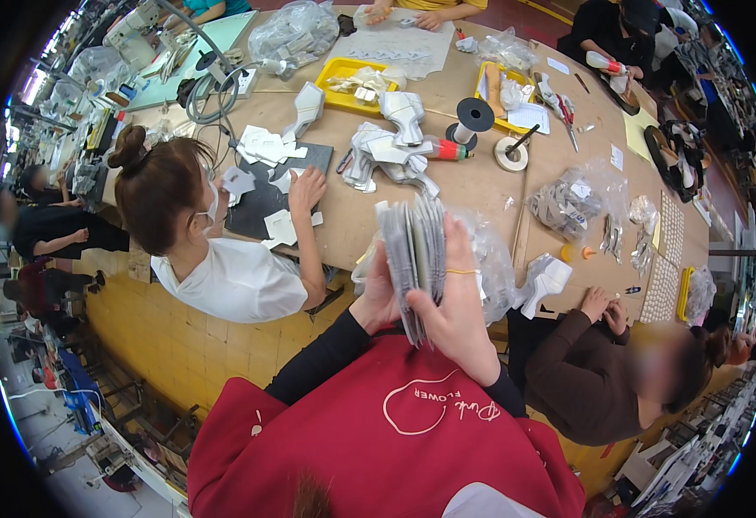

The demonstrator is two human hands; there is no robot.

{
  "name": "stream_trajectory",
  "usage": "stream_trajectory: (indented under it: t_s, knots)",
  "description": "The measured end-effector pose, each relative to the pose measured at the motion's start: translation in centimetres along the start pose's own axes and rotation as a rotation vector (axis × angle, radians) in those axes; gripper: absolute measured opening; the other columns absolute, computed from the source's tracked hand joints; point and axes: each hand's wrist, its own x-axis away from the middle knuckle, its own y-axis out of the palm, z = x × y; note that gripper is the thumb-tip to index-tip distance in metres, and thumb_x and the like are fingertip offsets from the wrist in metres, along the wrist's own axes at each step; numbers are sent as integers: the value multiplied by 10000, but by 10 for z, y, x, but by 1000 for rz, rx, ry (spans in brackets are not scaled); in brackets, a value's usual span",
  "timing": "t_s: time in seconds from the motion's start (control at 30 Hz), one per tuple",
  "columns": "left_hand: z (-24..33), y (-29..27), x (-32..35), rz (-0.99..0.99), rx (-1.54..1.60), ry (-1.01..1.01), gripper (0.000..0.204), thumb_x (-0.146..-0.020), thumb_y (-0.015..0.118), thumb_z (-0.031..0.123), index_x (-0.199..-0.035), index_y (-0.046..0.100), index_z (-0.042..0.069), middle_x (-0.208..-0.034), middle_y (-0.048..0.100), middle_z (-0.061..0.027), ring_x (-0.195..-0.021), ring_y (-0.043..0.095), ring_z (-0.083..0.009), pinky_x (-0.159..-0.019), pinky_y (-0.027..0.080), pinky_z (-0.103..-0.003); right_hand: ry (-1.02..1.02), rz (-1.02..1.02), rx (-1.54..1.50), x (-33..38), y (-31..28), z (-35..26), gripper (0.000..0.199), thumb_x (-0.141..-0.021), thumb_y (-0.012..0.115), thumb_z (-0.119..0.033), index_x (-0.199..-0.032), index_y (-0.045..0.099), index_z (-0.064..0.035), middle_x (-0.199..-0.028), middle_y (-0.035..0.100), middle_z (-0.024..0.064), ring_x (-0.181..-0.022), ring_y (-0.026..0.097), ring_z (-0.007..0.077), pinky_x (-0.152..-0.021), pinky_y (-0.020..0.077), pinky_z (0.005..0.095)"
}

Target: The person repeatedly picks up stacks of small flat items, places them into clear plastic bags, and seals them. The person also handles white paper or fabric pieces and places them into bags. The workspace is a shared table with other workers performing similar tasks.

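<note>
Holding a thick stack of thin grey pieces (412, 263) roughly on end, on the near side of the black-flanged spool (473, 122) and a bit left of it. Squeezing it between 2 hands: pressing the left hand (379, 293) along 1 side (can't tell the exact finger wrap), and the right hand (454, 302) along the other with fingers stretched, thumb across the near edges.

Go for even pressure from both palms. Take it easy with that thumb, or risk fanning the bundle. Probably worth squaring the ragged top edges before loosening anything.

For room, use the brown bench (483, 186) surface just near of the spool. Watch for snags on the clear bag (494, 259) farther nearward of it, and avoid clipping the heaped white pieces (391, 151) left of the spool. Tuck elbows in too, with 2 co-workers seated near of it, 1 off left in a white shirt (240, 285), 1 off right in brown sleeves (572, 345).
</note>
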Motion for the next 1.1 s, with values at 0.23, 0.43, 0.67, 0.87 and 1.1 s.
stream_trajectory:
  t_s: [0.23, 0.43, 0.67, 0.87, 1.1]
  knots:
    - [19, 0, -3, 96, -241, -142, 847, -840, 586, 618, -1446, 356, 72, -1428, 441, -168, -1277, 484, -312, -1065, 413, -477, -123, 240, 48, -4, -12, 5, 1201, -605, 864, -349, -1497, 138, -2, -1547, 134, 248, -1428, 187, 391, -1156, 171, 450]
    - [36, 15, 18, 165, -390, -406, 822, -805, 761, 284, -1457, 312, 64, -1399, 456, -163, -1249, 500, -301, -1058, 412, -461, 70, -32, -519, -7, -21, 27, 1076, -654, 859, -189, -1497, 211, -27, -1531, 253, 174, -1337, 392, 274, -1105, 294, 368]
    - [43, 75, -8, 163, -1206, -337, 972, -752, 760, 161, -1504, 147, 97, -1346, 444, -179, -1226, 485, -268, -1005, 418, -372, 222, -5, -1017, -6, -24, 55, 874, -841, 677, -315, -1516, 188, -51, -1562, 186, 165, -1434, 227, 264, -1139, 232, 376]
    - [26, 83, 3, 53, -2031, -428, 1097, -730, 799, 343, -1510, 75, 79, -1333, 462, -271, -1213, 512, -332, -1016, 396, -364, 392, -197, -405, 32, -1, 65, 833, -780, 766, -246, -1431, 303, -9, -1284, 518, 196, -1184, 531, 244, -1001, 425, 355]
    - [41, 39, 22, 145, -1908, -924, 1247, -698, 761, 586, -1443, 53, -120, -1286, 484, -342, -1200, 530, -355, -1003, 417, -335, 526, -109, -992, 73, 26, 78, 727, -908, 627, -201, -1473, 202, -26, -1420, 359, 190, -1304, 387, 251, -1076, 312, 346]
